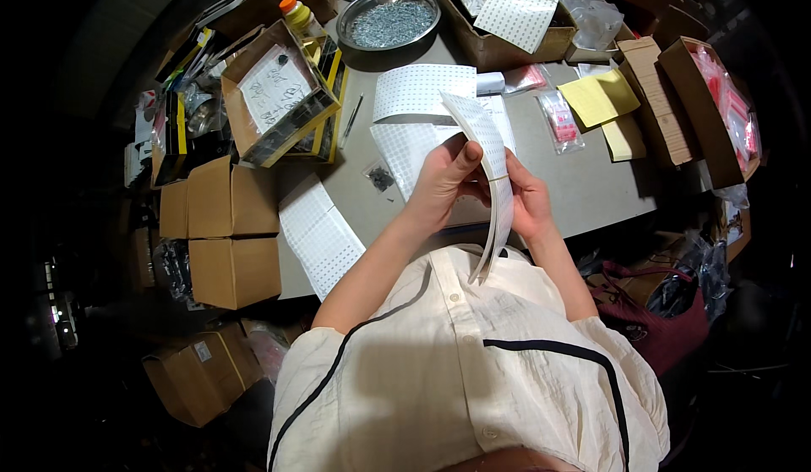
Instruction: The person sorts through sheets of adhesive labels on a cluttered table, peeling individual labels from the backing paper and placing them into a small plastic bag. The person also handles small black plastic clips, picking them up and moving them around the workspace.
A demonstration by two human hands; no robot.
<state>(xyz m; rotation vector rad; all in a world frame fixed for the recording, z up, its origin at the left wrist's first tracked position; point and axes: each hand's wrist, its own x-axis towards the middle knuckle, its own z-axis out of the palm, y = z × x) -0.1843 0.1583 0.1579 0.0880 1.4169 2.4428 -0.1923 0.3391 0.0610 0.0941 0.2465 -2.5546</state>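
A bent stack of white label sheets [481,130] stands nearly upright between my hands, close to my chest. What looks like a thin brown rubber band [498,179] crosses it. My left hand [443,176] is closed on the stack's left side, thumb pressed against it. My right hand [528,197] grips it from the right, with some fingertips hidden behind the sheets. More printed label sheets [422,87] lie on the grey table [549,163] beyond and under my hands. Left of my left hand is a small clear bag of dark pieces [379,177].
Another stack of label sheets [317,227] lies by my left forearm. Open cardboard boxes [232,210] crowd the left. A metal bowl [389,20] of small metal parts stands at the back. Yellow paper [600,98], pink-marked packets [559,121] and cartons [705,109] line the right.
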